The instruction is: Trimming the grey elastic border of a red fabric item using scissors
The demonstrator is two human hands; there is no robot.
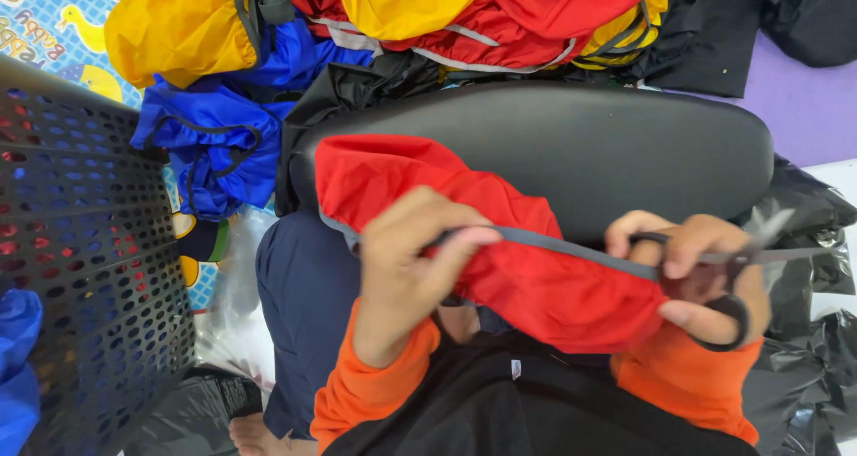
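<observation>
We are pinching a grey strap (571,249) taut over red fabric (500,242): left hand (406,273) at nine o'clock, right hand (705,277) at three, its fingers closed around black scissors (741,282).

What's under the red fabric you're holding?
Under the red fabric lie a black cushion and the person's lap. The cushion's near edge and most of the lap are covered.
</observation>
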